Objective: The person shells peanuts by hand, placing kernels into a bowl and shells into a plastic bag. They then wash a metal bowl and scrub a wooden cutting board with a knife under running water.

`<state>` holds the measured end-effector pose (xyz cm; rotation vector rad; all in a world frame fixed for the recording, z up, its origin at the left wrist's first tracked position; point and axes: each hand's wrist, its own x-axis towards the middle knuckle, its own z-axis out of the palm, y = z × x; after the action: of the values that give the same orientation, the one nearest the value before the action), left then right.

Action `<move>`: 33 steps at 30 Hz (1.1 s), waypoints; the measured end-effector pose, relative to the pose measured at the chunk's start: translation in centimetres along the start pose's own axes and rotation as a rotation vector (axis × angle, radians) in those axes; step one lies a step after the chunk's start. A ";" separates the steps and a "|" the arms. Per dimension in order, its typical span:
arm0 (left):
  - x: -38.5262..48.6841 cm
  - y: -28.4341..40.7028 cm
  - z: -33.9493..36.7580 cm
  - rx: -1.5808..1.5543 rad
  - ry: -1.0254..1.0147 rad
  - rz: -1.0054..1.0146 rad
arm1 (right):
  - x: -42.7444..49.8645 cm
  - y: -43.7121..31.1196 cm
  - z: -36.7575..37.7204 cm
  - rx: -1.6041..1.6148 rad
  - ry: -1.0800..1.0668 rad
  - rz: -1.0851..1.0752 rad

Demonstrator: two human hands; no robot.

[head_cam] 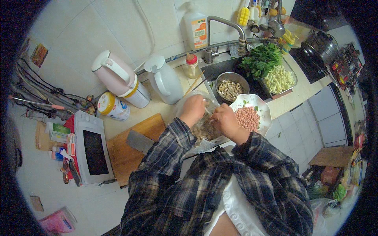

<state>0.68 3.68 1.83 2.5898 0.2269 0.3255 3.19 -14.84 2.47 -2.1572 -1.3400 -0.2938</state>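
Both my hands grip a clear plastic bag (206,129) of brownish dried food, perhaps mushrooms, near the counter's front edge. My left hand (193,109) pinches the bag's upper left part, and my right hand (227,119) holds its right side. Just right of my right hand is a white scalloped plate (266,113) of pink peanuts (248,118), with a few green leaves. Behind it, a metal bowl (247,85) of sliced mushrooms (229,90) stands in the dark sink (211,70). The fingertips are partly hidden by the film and the hands themselves.
Left lies a wooden cutting board (118,153) with a cleaver (138,141), beside a microwave (91,147). A grey-white jug (165,81), a pink kettle (113,73) and cans stand behind. Leafy greens (261,59) and a tray of pale yellow pieces (279,79) sit right of the faucet (227,20).
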 end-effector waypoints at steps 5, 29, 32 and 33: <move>-0.7 -3.9 0.6 0.216 0.027 -0.103 | -2.0 1.4 1.0 0.015 -0.306 0.110; -4.9 1.8 -10.8 -0.117 0.208 0.421 | -1.7 -1.3 -6.5 0.624 -0.263 0.075; -4.5 2.4 -9.5 -0.594 -0.014 0.302 | -1.9 -2.2 -4.9 1.182 -0.143 0.550; -4.7 2.4 -9.1 -0.794 -0.160 0.196 | -1.8 -2.1 -4.5 1.345 -0.068 0.562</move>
<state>-6.08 4.87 9.86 1.8349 -0.1874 0.2140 1.06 -18.09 6.00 -1.2303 -0.5369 0.7187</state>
